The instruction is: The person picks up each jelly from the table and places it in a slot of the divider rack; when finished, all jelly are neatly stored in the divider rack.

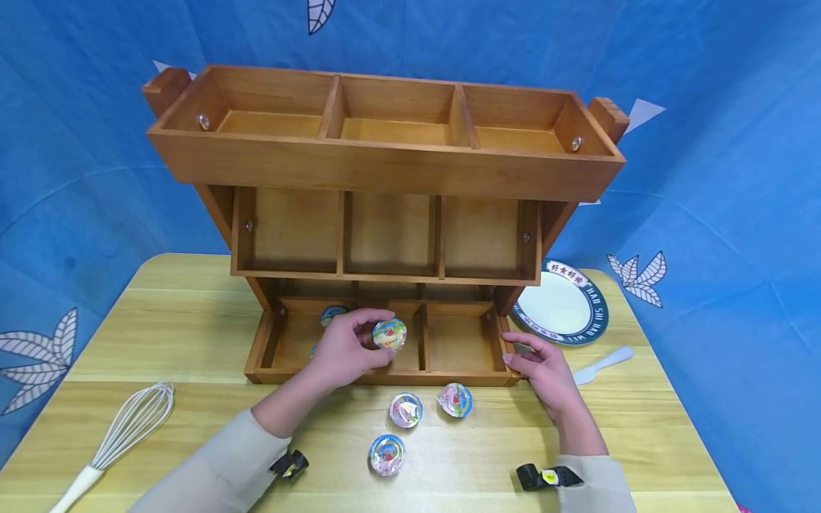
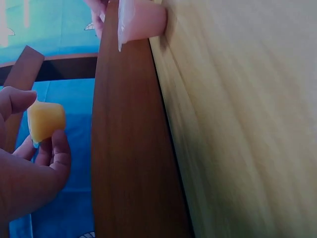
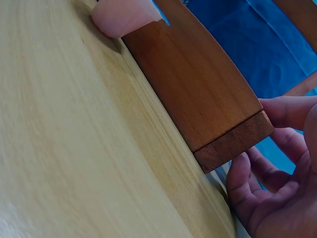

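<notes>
My left hand (image 1: 355, 342) pinches a jelly cup (image 1: 389, 333) by its sides, over the middle compartment of the wooden shelf's bottom tray (image 1: 385, 379). In the left wrist view the jelly cup (image 2: 48, 120) shows yellow filling, with thumb and fingers on opposite sides. My right hand (image 1: 544, 370) grips the bottom tray's front right corner (image 3: 235, 141). Two other jelly cups lie in the left compartment: one blue-rimmed jelly cup (image 1: 333, 314) at the back, another mostly hidden behind my left hand. Three jelly cups stand before the tray, including a pink jelly cup (image 1: 406, 410).
The three-tier wooden shelf's top tray (image 1: 385, 167) and middle tray (image 1: 391, 276) rise above the bottom one, each with three compartments. A white whisk (image 1: 131, 424) lies at left. At right are a rimmed plate (image 1: 596, 313) and a white plastic knife (image 1: 606, 363).
</notes>
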`<control>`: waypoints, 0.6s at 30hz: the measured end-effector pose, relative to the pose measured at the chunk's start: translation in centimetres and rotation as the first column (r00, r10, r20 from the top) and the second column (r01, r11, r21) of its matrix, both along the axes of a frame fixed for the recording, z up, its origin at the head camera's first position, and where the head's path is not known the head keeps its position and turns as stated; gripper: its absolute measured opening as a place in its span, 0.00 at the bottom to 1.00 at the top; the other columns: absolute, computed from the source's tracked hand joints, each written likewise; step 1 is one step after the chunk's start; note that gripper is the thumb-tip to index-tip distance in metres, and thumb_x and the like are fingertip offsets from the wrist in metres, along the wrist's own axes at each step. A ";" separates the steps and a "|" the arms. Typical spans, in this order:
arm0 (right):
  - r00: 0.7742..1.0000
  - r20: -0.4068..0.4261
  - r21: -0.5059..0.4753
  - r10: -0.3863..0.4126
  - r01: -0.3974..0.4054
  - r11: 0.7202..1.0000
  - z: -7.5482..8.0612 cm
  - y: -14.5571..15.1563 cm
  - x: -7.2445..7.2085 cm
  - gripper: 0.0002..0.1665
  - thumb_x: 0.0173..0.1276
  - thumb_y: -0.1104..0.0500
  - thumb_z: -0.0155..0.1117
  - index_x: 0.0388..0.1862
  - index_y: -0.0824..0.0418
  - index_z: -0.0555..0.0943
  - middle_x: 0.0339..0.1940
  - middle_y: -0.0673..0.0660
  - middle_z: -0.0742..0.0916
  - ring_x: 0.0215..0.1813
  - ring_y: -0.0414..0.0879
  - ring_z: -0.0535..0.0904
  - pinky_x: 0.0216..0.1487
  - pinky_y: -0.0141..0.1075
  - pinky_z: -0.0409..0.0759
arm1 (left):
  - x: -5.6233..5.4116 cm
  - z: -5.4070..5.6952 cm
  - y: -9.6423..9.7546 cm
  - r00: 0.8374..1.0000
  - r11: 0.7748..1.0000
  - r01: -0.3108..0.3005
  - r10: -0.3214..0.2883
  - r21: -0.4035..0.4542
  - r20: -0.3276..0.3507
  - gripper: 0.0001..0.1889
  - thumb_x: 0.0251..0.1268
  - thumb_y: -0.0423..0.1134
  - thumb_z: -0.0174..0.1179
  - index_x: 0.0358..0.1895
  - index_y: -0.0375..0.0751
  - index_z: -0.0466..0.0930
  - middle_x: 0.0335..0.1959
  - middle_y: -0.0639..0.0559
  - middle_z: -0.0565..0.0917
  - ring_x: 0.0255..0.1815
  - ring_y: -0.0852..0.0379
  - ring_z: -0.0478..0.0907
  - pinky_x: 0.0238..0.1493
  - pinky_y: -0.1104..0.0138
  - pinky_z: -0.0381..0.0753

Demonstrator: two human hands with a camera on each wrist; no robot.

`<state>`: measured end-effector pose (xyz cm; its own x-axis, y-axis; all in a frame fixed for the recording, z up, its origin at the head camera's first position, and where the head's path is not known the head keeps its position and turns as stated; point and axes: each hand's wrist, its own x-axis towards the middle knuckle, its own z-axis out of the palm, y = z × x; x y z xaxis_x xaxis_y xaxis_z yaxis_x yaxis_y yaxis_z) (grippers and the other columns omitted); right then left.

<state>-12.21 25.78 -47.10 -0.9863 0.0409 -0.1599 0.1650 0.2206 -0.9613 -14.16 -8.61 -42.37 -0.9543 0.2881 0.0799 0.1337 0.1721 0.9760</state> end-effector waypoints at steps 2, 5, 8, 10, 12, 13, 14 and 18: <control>1.000 0.001 -0.002 0.002 -0.002 1.000 0.0 0.0 0.0 0.24 0.69 0.66 0.65 0.64 0.65 0.78 0.65 0.60 0.75 0.54 0.55 0.72 0.48 0.34 0.77 | -0.5 -0.1 0.3 1.000 1.000 -0.005 0.005 0.003 0.010 0.26 0.47 0.24 0.73 0.55 0.33 0.82 0.45 0.43 0.83 0.39 0.51 0.82 0.34 0.69 0.82; 1.000 0.001 -0.004 0.006 -0.006 1.000 -0.1 0.1 -0.1 0.25 0.70 0.65 0.65 0.65 0.64 0.78 0.66 0.59 0.74 0.56 0.55 0.71 0.50 0.34 0.77 | -1.3 -0.5 0.8 1.000 1.000 -0.016 0.016 0.004 0.021 0.27 0.47 0.23 0.73 0.56 0.32 0.82 0.45 0.43 0.84 0.40 0.51 0.82 0.38 0.68 0.83; 1.000 0.000 -0.006 0.010 -0.010 1.000 -0.2 0.2 -0.1 0.25 0.70 0.65 0.65 0.65 0.64 0.77 0.67 0.59 0.74 0.57 0.55 0.71 0.51 0.34 0.76 | -2.0 -1.0 1.3 0.999 1.000 -0.028 0.028 0.011 0.038 0.27 0.46 0.23 0.73 0.56 0.31 0.81 0.45 0.43 0.84 0.40 0.50 0.82 0.40 0.66 0.84; 1.000 -0.002 -0.008 0.010 -0.010 1.000 -0.2 0.2 -0.1 0.25 0.69 0.66 0.65 0.65 0.65 0.77 0.67 0.60 0.74 0.57 0.55 0.72 0.50 0.34 0.76 | -2.3 -1.3 1.7 0.998 0.999 -0.042 0.042 0.003 0.040 0.27 0.46 0.23 0.73 0.56 0.31 0.81 0.44 0.44 0.84 0.39 0.50 0.82 0.39 0.65 0.84; 1.000 -0.001 -0.009 0.008 -0.008 1.000 -0.2 0.1 -0.1 0.24 0.69 0.66 0.65 0.65 0.65 0.78 0.67 0.60 0.74 0.57 0.55 0.72 0.50 0.34 0.76 | -2.7 -1.6 1.9 0.997 0.998 -0.064 0.065 -0.016 0.036 0.28 0.45 0.23 0.73 0.56 0.32 0.82 0.44 0.45 0.84 0.38 0.50 0.81 0.39 0.64 0.84; 1.000 0.000 -0.010 0.007 -0.007 1.000 -0.1 0.1 0.0 0.24 0.69 0.66 0.65 0.64 0.65 0.78 0.67 0.59 0.74 0.56 0.56 0.72 0.50 0.34 0.76 | -2.9 -1.7 2.0 0.996 0.996 -0.079 0.080 -0.032 0.029 0.28 0.45 0.24 0.74 0.55 0.33 0.82 0.43 0.46 0.84 0.38 0.50 0.81 0.39 0.64 0.83; 1.000 0.000 -0.010 0.008 -0.008 1.000 -0.1 0.1 0.0 0.24 0.69 0.66 0.65 0.64 0.65 0.78 0.67 0.60 0.74 0.57 0.56 0.72 0.50 0.34 0.76 | -3.0 -1.9 2.2 0.995 0.994 -0.094 0.095 -0.053 0.020 0.28 0.44 0.24 0.74 0.55 0.34 0.82 0.43 0.47 0.84 0.38 0.50 0.80 0.38 0.64 0.83; 1.000 0.004 -0.005 0.007 -0.007 1.000 0.0 0.1 0.0 0.25 0.69 0.65 0.65 0.65 0.65 0.78 0.67 0.59 0.74 0.58 0.55 0.71 0.52 0.33 0.75 | -3.8 -2.5 2.6 0.990 0.984 -0.142 0.143 -0.105 0.007 0.28 0.43 0.26 0.75 0.54 0.36 0.84 0.42 0.48 0.85 0.39 0.50 0.78 0.38 0.64 0.80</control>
<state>-12.20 25.86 -47.08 -0.9858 0.0334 -0.1644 0.1678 0.2167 -0.9617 -17.96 -6.00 -44.82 -0.9869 0.1552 0.0430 0.0870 0.2891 0.9533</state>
